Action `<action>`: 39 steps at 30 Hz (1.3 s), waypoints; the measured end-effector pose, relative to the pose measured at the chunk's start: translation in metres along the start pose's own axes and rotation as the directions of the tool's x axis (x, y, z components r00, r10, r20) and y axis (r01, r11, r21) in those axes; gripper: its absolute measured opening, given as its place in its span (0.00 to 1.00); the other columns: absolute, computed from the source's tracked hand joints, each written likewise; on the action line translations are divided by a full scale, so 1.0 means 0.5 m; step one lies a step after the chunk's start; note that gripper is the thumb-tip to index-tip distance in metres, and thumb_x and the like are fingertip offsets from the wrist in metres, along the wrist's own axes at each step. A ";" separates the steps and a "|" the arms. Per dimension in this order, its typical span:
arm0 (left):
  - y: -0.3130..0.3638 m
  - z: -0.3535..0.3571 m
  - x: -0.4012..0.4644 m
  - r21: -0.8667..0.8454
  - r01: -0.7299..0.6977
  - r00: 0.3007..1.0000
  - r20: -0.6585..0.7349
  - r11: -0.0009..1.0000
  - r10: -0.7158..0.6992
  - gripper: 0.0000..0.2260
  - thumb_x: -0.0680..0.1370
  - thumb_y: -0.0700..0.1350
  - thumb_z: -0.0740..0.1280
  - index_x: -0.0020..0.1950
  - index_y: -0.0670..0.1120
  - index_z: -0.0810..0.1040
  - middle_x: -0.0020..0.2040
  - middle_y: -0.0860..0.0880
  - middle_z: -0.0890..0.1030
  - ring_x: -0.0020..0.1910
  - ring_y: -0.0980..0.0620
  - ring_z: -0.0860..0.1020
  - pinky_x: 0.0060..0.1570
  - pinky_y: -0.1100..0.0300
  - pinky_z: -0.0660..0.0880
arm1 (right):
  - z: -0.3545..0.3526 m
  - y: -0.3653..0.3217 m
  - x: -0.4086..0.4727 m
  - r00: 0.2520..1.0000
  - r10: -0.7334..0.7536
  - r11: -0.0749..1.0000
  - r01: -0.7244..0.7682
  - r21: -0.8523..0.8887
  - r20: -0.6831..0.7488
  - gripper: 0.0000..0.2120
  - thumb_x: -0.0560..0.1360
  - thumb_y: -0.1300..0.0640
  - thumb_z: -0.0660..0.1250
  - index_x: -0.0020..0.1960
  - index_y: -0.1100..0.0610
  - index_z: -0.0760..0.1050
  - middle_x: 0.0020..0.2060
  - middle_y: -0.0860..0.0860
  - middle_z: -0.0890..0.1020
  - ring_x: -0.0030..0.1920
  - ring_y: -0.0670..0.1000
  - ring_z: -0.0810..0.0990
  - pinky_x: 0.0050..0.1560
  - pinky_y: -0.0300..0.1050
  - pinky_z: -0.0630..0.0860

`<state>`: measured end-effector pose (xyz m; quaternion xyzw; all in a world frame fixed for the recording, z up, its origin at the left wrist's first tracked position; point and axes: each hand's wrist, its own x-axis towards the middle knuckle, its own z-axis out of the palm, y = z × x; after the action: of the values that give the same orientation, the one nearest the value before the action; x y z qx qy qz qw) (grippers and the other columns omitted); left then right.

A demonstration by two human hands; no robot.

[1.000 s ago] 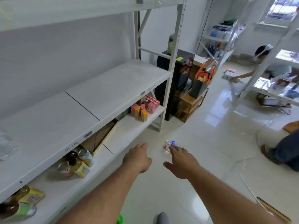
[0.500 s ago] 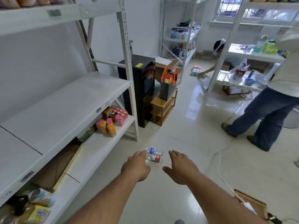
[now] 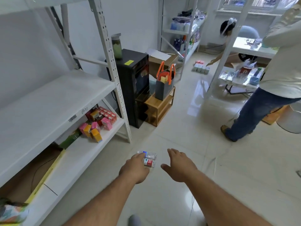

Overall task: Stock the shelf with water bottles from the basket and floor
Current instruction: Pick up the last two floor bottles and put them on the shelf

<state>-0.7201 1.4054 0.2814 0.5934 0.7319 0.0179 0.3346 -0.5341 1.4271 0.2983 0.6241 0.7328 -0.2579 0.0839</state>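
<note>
Two small clear water bottles lie side by side on the floor tiles: one with a blue label (image 3: pixel 150 155) and one with a red label (image 3: pixel 149 162). My left hand (image 3: pixel 134 168) hovers over their left ends, fingers curled down, partly covering them. My right hand (image 3: pixel 180 165) is spread open just right of the bottles, holding nothing. The white metal shelf (image 3: pixel 53 108) runs along the left, its middle board bare.
Pink and orange boxes (image 3: pixel 97 124) sit on the lower shelf board. A black cabinet (image 3: pixel 135 85), wooden stool (image 3: pixel 158 106) and grey bag (image 3: pixel 164 84) stand ahead. A person in jeans (image 3: pixel 260 111) stands at right; another crouches at the back. A thin cable (image 3: pixel 213 162) crosses the floor.
The view has swung right and come closer to the floor bottles. My left hand has moved forward over their left ends; my right hand has spread out beside them.
</note>
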 end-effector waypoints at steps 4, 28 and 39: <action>0.001 -0.018 0.082 -0.031 0.027 1.000 0.010 0.999 -0.026 0.29 0.75 0.51 0.64 0.76 0.57 0.61 0.75 0.56 0.65 0.70 0.50 0.69 0.64 0.56 0.69 | -0.025 -0.006 0.079 1.000 -0.012 1.000 0.012 -0.001 0.019 0.36 0.79 0.39 0.61 0.80 0.53 0.54 0.78 0.51 0.61 0.75 0.56 0.63 0.71 0.51 0.67; -0.058 -0.149 0.475 -0.224 0.266 0.962 -0.009 0.938 -0.274 0.32 0.76 0.54 0.65 0.78 0.56 0.59 0.75 0.52 0.65 0.69 0.47 0.71 0.64 0.53 0.71 | -0.167 -0.074 0.550 0.964 -0.189 0.948 0.229 -0.222 0.187 0.36 0.80 0.38 0.58 0.81 0.53 0.52 0.79 0.51 0.60 0.75 0.56 0.63 0.71 0.52 0.66; -0.036 -0.072 0.652 -0.370 0.588 0.789 0.067 0.719 -0.610 0.33 0.75 0.57 0.65 0.79 0.54 0.57 0.77 0.51 0.63 0.73 0.48 0.67 0.69 0.55 0.67 | -0.155 -0.030 0.889 0.817 -0.369 0.847 0.492 -0.200 0.443 0.31 0.80 0.39 0.60 0.77 0.54 0.60 0.73 0.52 0.69 0.69 0.56 0.70 0.67 0.50 0.70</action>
<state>-0.7774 1.7004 0.1489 0.2494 0.8767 0.0645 0.4063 -0.6248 1.8506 0.1706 0.3552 0.8553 -0.2719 0.2614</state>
